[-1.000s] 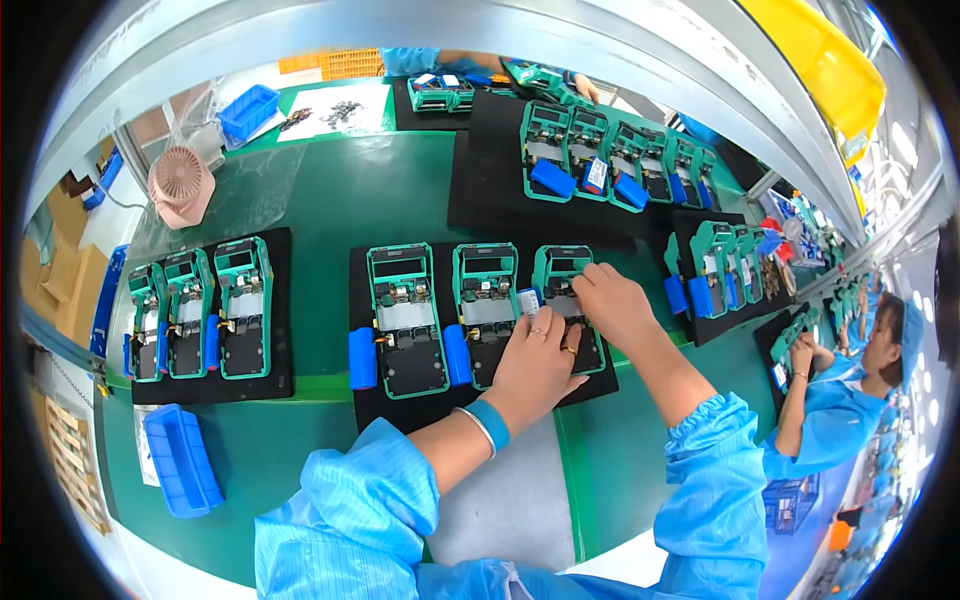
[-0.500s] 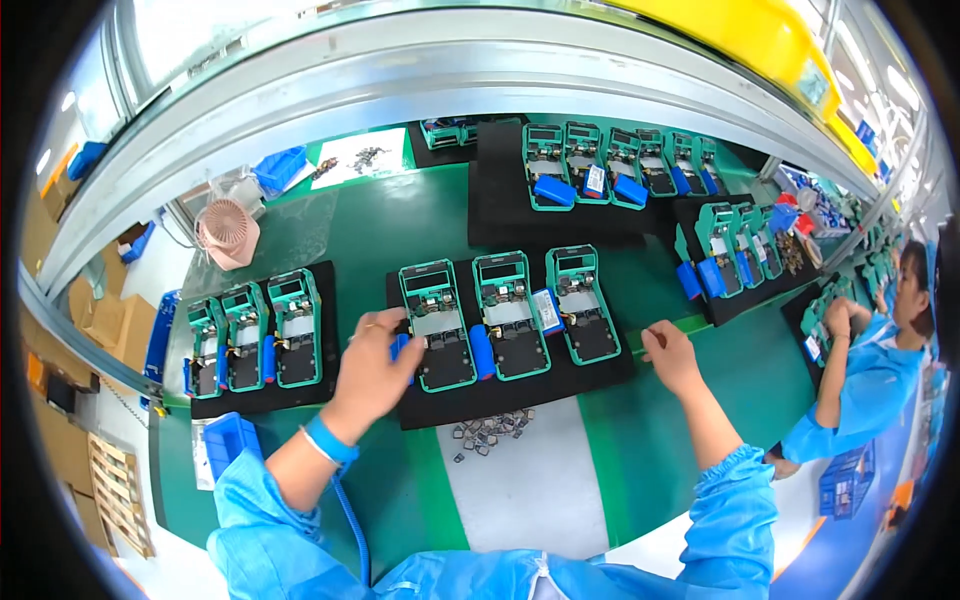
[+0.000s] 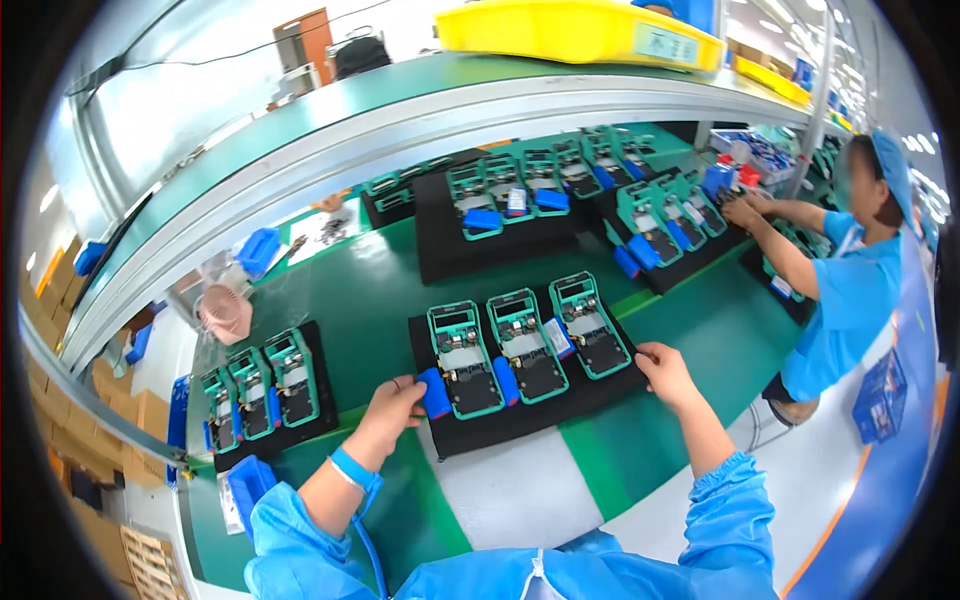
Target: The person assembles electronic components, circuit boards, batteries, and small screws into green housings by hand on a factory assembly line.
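Mat (image 3: pixel 475 437): black, lying at the near edge of the green table (image 3: pixel 365 270), partly over a pale grey strip (image 3: pixel 515 490). Contents, three green-framed units in a row:
– left unit (image 3: pixel 470 378), blue battery (image 3: pixel 433 393) against its left side;
– middle unit (image 3: pixel 528 345), blue battery at its left;
– right unit (image 3: pixel 591 327), white-labelled battery (image 3: pixel 558 338) at its left, lying between it and the middle unit.

Left hand (image 3: pixel 393 408): at the mat's left side, half closed, fingers bent, fingertips by the left unit's battery; whether it grips battery or mat cannot be told. Blue band (image 3: pixel 356 468) with cord at the wrist.

Right hand (image 3: pixel 668 375): at the mat's right edge, fingers curled, thumb close to them; grip on the edge cannot be told.

Surroundings: second mat (image 3: pixel 326 396) with three similar units, left; pink fan (image 3: pixel 224 312) behind it; blue bin (image 3: pixel 250 483), near left; far mat (image 3: pixel 437 250) with more units; yellow tray (image 3: pixel 560 30) on the upper shelf; co-worker (image 3: pixel 845 285) in blue, right, hands over the table.
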Action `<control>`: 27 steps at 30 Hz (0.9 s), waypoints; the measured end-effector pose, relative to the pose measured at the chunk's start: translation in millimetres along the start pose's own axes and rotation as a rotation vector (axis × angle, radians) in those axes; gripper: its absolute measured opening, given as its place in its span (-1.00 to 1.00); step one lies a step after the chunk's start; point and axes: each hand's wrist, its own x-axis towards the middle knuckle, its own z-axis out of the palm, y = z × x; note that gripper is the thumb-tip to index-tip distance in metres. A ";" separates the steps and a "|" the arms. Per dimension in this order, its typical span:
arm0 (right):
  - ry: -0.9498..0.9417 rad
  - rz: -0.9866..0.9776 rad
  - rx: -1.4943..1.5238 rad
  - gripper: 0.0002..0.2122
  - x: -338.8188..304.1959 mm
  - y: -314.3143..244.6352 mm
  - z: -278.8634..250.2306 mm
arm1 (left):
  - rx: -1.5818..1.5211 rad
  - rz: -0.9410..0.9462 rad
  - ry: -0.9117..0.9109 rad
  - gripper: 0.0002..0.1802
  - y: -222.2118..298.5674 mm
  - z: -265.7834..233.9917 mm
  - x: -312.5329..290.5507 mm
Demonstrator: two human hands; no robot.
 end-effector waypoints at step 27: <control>0.299 -0.401 -0.222 -0.71 13.0 -37.2 -73.7 | 0.044 0.173 -0.620 -0.10 43.3 264.7 27.8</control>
